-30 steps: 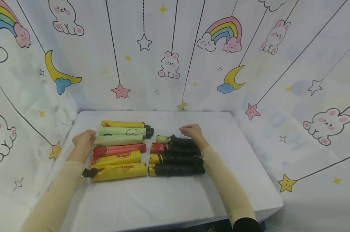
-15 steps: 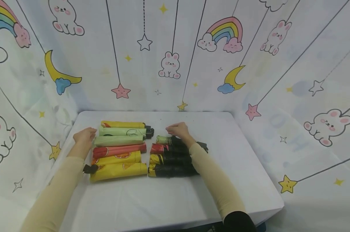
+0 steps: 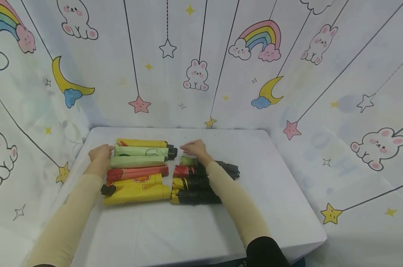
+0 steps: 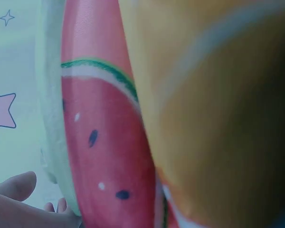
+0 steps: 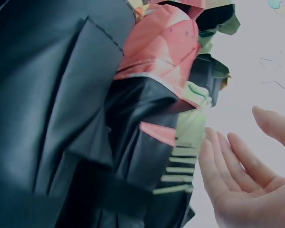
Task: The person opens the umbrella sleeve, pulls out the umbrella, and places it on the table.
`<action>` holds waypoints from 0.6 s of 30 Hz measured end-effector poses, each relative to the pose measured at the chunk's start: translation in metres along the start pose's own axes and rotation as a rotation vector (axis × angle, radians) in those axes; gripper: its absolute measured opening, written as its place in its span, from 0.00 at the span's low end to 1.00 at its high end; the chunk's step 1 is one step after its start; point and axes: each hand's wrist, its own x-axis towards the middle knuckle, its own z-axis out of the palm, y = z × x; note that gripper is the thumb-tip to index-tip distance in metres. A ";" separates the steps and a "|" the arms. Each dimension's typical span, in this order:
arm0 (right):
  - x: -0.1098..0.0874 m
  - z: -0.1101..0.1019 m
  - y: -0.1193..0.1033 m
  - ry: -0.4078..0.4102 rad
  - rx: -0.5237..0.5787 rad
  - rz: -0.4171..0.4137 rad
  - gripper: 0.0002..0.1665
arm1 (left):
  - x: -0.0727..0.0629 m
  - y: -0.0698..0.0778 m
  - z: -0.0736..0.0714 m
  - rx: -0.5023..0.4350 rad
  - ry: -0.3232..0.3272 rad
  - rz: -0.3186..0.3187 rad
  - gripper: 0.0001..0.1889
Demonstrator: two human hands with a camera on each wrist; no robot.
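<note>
Folded umbrellas lie in two columns on the white table. In the left column, my left hand (image 3: 101, 152) is at the left end of a light green umbrella (image 3: 141, 151), fingertips at or very near it; its thumb stands apart in the left wrist view. A yellow umbrella (image 3: 141, 142) lies behind, with a second green one (image 3: 138, 161) in front. My right hand (image 3: 195, 148) hovers past the green umbrella's black end (image 3: 172, 152), apart from it. The right wrist view shows its fingers (image 5: 223, 161) loosely bent, holding nothing.
Nearer me lie a red watermelon-print umbrella (image 3: 138, 172) and yellow orange-print ones (image 3: 138, 193). My right forearm (image 3: 234, 200) crosses over several black folded umbrellas (image 3: 194, 196) with coloured ends. Cartoon-print cloth walls (image 3: 168, 85) stand behind and beside the table (image 3: 154, 233).
My right hand has moved left, toward the green umbrella's black end. The left hand has shifted slightly right. The front yellow umbrella has edged back against the one behind it.
</note>
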 end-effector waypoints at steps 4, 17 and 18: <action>0.006 0.010 0.001 0.023 -0.051 0.049 0.22 | 0.005 -0.006 0.003 0.106 0.024 0.045 0.36; 0.008 0.036 0.001 -0.007 -0.252 0.003 0.20 | 0.009 -0.019 0.009 0.239 0.008 0.109 0.32; 0.008 0.037 0.002 -0.004 -0.260 -0.012 0.20 | 0.009 -0.020 0.009 0.244 0.006 0.111 0.31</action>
